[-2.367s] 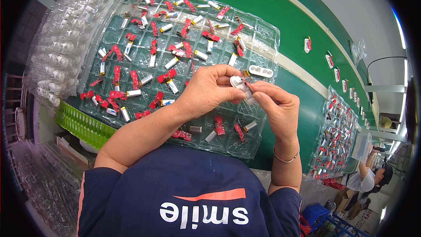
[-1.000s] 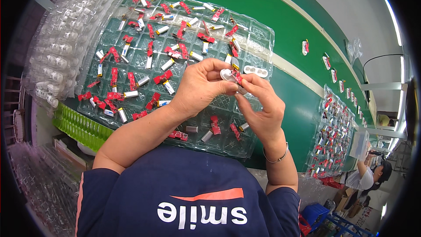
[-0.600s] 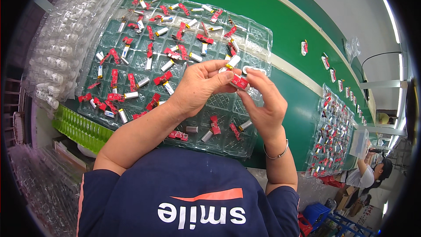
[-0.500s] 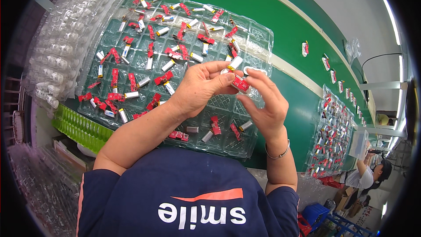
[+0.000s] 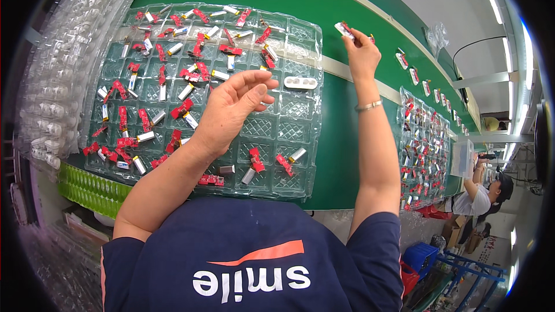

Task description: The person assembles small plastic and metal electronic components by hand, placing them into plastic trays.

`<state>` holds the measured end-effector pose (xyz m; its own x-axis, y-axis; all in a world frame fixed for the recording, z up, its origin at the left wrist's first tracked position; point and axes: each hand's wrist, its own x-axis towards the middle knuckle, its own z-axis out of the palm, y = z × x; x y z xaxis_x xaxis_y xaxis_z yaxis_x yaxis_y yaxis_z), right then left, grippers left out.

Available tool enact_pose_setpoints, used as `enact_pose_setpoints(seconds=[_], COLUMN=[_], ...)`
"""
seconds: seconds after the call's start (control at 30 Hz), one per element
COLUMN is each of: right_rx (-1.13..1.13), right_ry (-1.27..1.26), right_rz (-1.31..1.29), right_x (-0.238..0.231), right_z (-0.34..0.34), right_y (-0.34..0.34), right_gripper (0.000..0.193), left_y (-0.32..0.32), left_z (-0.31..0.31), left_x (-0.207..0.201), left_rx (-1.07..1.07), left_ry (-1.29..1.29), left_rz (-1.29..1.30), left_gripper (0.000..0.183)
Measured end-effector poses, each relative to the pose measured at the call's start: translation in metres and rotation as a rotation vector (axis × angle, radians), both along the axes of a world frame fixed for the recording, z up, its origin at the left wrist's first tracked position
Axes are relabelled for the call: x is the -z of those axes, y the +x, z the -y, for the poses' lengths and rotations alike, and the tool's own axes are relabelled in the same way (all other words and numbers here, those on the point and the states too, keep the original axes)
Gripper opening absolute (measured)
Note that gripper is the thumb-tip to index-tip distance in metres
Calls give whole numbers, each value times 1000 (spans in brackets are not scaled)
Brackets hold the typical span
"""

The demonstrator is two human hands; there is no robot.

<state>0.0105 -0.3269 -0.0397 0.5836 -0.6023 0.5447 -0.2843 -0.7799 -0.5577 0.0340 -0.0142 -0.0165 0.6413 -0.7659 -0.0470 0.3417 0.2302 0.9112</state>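
Observation:
At the far side of the green work surface, my right hand (image 5: 363,52) is reaching out, its fingertips closed on a white casing (image 5: 345,30) with red parts on it. My left hand (image 5: 234,107) hovers over a clear compartment tray (image 5: 263,129), fingers loosely curled with small gaps and nothing visible in them. Red circuit boards (image 5: 181,108) with silver batteries (image 5: 185,92) lie scattered through the tray's compartments. An oblong white casing (image 5: 300,82) with round recesses sits in a compartment to the right of my left hand.
A row of white casings (image 5: 414,76) with red parts runs along the green surface (image 5: 341,133) to the right. Another filled clear tray (image 5: 425,150) lies beyond. Stacked clear trays (image 5: 75,63) stand left, above a green ribbed tray (image 5: 92,189). A co-worker (image 5: 483,193) is at far right.
My hands were together over the tray, handling a red board, battery and white casing. My right hand has carried the casing away to the far right; my left stays over the tray. The view has shifted.

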Motion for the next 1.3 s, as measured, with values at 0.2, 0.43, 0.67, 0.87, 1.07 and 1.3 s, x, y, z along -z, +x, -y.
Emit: enact_pose_setpoints(seconds=[0.2, 0.43, 0.67, 0.87, 1.07, 1.3], right_rx=[71, -434, -550, -591, -663, -659], right_ry=[-170, -247, -247, -196, -194, -81], right_rz=[-248, -193, -182, 152, 216, -309], right_x=[27, -15, -17, -35, -36, -57], right_z=[36, -40, -92, -148, -172, -160], right_y=[9, -27, -56, -72, -73, -126], right_gripper=[30, 25, 17, 25, 22, 20], left_y=[1, 0, 0, -7, -6, -2], left_z=[3, 0, 2, 3, 4, 1], left_x=[2, -2, -2, 2, 1, 3], left_rx=[-77, -87, -65, 66, 76, 59], left_ry=[-1, 3, -6, 31, -116, -199], left_rz=[-51, -52, -43, -145, -276, -336], left_gripper=[23, 21, 20, 36, 30, 29])
